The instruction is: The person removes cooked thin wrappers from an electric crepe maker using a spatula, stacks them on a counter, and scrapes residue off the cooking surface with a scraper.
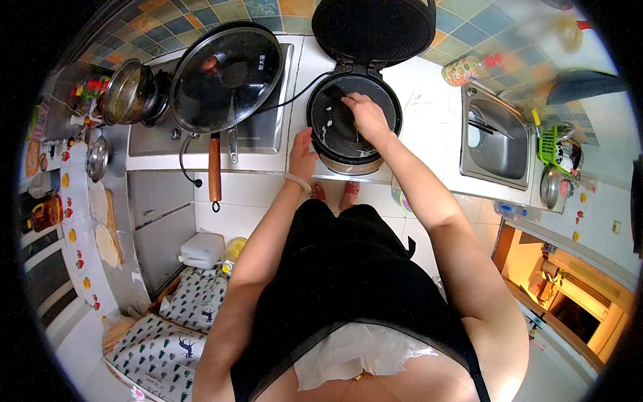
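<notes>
An electric griddle (341, 157) stands on the counter with its black ridged lid (373, 30) raised behind it. Whitish streaks mark the dark round cooking plate (331, 137). My right hand (367, 117) is over the plate, fingers pinched together at its far middle part. A dark patch lies by those fingertips, and I cannot make out what they hold. At the near left rim of the griddle is my left hand (303, 155), its thumb and fingers apart, beside or lightly touching the edge. A pale bracelet (298, 181) circles that wrist.
Left of the griddle, a glass-lidded frying pan (226, 77) sits on the stove (271, 137), its wooden handle (214, 171) jutting past the counter edge. A black cord (295, 99) runs between them. The sink (495, 161) and a bottle (465, 70) are at the right.
</notes>
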Tool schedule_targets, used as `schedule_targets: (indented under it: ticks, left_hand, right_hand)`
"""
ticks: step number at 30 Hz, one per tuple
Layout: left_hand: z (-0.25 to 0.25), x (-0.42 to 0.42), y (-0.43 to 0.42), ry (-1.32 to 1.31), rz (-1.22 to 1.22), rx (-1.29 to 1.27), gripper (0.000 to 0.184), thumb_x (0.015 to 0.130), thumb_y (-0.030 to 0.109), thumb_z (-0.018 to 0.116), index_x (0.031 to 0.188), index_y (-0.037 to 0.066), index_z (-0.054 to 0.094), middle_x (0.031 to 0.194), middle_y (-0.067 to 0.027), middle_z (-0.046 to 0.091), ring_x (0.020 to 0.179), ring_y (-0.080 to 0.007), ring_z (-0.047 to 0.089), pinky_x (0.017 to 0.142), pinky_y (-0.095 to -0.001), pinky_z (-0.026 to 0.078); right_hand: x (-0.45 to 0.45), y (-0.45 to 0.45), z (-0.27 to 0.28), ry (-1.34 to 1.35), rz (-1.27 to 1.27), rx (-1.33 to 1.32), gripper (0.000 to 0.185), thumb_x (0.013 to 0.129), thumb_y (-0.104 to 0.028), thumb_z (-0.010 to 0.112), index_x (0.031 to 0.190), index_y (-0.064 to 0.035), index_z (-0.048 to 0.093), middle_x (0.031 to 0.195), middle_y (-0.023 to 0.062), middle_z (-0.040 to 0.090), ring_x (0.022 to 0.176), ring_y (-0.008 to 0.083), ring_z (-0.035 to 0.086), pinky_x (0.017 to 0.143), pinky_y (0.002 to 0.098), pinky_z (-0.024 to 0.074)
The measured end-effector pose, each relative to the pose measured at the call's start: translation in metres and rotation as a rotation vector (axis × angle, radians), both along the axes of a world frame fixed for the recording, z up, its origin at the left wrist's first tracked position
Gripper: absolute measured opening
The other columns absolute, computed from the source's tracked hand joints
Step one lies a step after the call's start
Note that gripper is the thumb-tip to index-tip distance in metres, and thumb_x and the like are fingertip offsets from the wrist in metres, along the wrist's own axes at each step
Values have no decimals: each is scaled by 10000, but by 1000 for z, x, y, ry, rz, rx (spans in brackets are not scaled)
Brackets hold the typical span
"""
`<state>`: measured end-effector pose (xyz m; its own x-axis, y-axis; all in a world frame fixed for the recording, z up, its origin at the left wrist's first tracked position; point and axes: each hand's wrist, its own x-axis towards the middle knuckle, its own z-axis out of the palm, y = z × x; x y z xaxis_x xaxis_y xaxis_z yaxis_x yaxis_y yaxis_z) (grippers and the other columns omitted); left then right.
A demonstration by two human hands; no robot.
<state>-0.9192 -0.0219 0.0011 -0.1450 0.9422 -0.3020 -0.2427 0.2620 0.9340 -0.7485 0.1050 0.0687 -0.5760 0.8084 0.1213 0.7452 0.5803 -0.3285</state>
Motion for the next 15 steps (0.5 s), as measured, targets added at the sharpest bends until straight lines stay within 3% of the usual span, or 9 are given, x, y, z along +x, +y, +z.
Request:
schedule_targets:
  ticks: [2,5,11,15]
  left_hand:
    - [3,0,1,5,-14,-39,789,623,-178,425,1364,86,356,1409,-90,374,1331,-241,328,1082,-329,257]
    - [6,1,2,5,18,15,708,658,-157,487,1312,100,402,1360,-104,426,1291,-256,367,1073,-353,258]
    - [13,-1,5,29,10,-34,702,656,-160,470,1306,98,410,1360,-111,425,1294,-257,362,1071,-354,259]
    - [8,-1,5,26,6,-23,695,660,-149,474,1306,101,413,1357,-111,427,1286,-258,368,1073,-354,252]
  right_hand:
    - [4,-8,3,-54,-5,-10,330,759,27,502,1064,-30,616,1081,118,597,991,296,576,851,363,492]
    - [10,-26,13,-149,12,-12,291,768,6,512,1035,-32,619,1045,125,611,955,300,591,809,366,511]
    - [30,-59,28,-232,15,-123,221,768,1,525,960,-31,629,1020,133,621,926,303,607,781,376,521]
    - [27,-54,30,-64,-50,28,336,753,23,519,1072,-10,619,1069,161,611,949,313,601,809,370,515]
